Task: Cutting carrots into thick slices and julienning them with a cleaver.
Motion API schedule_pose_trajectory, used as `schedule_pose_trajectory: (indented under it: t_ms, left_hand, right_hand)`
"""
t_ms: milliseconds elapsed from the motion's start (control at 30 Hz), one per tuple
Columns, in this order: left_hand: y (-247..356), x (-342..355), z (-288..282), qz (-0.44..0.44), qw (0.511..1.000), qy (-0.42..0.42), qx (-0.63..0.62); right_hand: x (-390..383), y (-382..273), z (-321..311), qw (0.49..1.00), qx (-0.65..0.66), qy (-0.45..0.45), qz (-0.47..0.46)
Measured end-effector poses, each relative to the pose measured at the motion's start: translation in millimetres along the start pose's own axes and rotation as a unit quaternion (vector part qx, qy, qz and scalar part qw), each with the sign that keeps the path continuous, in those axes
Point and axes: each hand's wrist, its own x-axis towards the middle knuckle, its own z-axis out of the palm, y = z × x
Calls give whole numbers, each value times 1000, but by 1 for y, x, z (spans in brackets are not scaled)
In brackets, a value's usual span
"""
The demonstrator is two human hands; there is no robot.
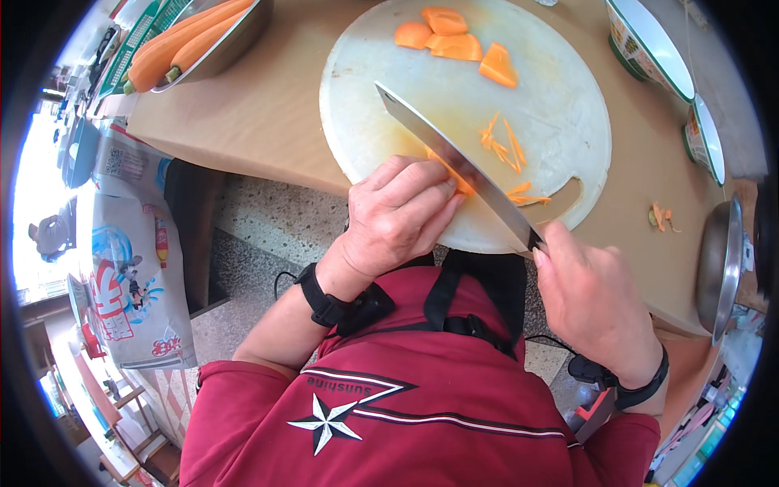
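My right hand (592, 292) is wrapped round the handle of a broad kitchen knife (475, 169), whose blade slants up and left across the round white cutting board (353, 97). Against the blade's left side, the curled fingers of my left hand (403, 209) press a piece of carrot (456, 174) onto the board; most of that piece is hidden by the fingers and blade. Thin carrot strips (505, 146) lie right of the blade, with others near the handle. Several larger carrot chunks (454, 46) rest on the board's far part.
A steel bowl (264, 24) of whole carrots (182, 45) stands far left. On the right are two green-rimmed bowls (641, 49) (702, 142), a steel basin (718, 268) and carrot trimmings (661, 217) on the brown-covered table (243, 134). A printed white bag (134, 260) hangs at the left.
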Motion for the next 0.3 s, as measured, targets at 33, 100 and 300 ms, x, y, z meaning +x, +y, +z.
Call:
schedule_pose_trajectory:
  t_ms: [33, 100, 300]
  left_hand:
    - [0, 1, 0, -3, 1000, -1, 0]
    - [-1, 0, 1, 1, 1000, 4, 6]
    - [1, 3, -4, -7, 999, -23, 29]
  right_hand:
    - [-1, 1, 1, 1000, -7, 2, -7]
    - [-4, 1, 3, 1000, -25, -10, -5]
    - [-9, -2, 12, 996, -83, -22, -4]
